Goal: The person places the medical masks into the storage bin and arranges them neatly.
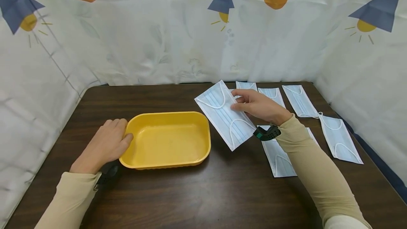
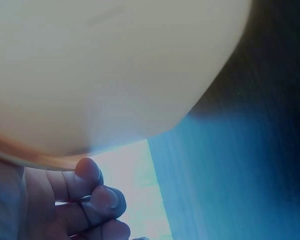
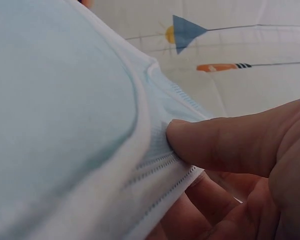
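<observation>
A shallow yellow plastic tray (image 1: 168, 140) sits on the table left of centre. My left hand (image 1: 106, 146) grips its left end, thumb over the rim. In the left wrist view the curled fingers (image 2: 65, 187) lie under the rim, beside the tray's pale-looking wall (image 2: 100, 75). Just right of the tray, a light blue face mask (image 1: 216, 106) with white ear loops hangs tilted above the table. My right hand (image 1: 259, 105) pinches it by its right edge. The right wrist view shows the thumb (image 3: 225, 142) pressed on the mask's pleated edge (image 3: 162, 140), with fingers behind.
Several more masks lie flat on the right of the dark wooden table (image 1: 197, 200), among them a far-right mask (image 1: 340, 137) and a nearer mask (image 1: 279, 158) partly hidden under my right forearm. A white printed curtain (image 1: 143, 45) rises behind the table.
</observation>
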`<state>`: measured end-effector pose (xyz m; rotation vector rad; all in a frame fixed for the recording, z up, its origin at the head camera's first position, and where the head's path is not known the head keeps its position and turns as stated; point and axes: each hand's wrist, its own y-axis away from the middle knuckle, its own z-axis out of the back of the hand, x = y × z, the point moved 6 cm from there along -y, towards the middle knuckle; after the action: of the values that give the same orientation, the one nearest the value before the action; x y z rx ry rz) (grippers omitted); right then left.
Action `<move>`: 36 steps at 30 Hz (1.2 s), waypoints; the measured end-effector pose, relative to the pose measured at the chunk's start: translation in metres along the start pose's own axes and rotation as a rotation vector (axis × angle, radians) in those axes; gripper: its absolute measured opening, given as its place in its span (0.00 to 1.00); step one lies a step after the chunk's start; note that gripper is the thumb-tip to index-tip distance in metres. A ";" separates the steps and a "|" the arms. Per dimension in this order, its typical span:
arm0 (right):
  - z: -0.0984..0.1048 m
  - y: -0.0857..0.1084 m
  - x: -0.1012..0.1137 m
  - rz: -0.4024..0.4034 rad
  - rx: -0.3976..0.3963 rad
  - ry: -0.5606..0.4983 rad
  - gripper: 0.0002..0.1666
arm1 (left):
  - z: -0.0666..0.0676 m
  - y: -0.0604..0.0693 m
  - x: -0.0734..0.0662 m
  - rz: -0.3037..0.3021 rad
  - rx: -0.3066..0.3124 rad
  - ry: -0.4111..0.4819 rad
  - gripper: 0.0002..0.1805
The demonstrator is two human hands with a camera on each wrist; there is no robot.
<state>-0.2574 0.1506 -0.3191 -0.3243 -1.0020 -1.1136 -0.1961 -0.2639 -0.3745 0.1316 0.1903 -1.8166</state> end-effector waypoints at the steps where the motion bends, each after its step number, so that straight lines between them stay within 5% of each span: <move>1: -0.001 -0.001 0.002 0.004 0.003 0.006 0.28 | 0.000 0.000 0.000 0.002 0.000 -0.001 0.11; 12: -0.012 -0.014 0.020 0.071 0.066 -0.067 0.16 | 0.000 0.001 -0.001 0.003 -0.004 -0.009 0.11; 20: -0.014 -0.022 0.030 0.092 0.043 -0.076 0.19 | 0.003 0.001 -0.001 0.001 -0.018 -0.010 0.11; 36: -0.033 -0.036 0.049 0.127 0.130 -0.127 0.18 | 0.003 0.002 -0.002 0.003 -0.019 0.004 0.10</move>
<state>-0.2681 0.0831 -0.3065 -0.3518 -1.1448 -0.9173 -0.1932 -0.2633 -0.3716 0.1220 0.2105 -1.8112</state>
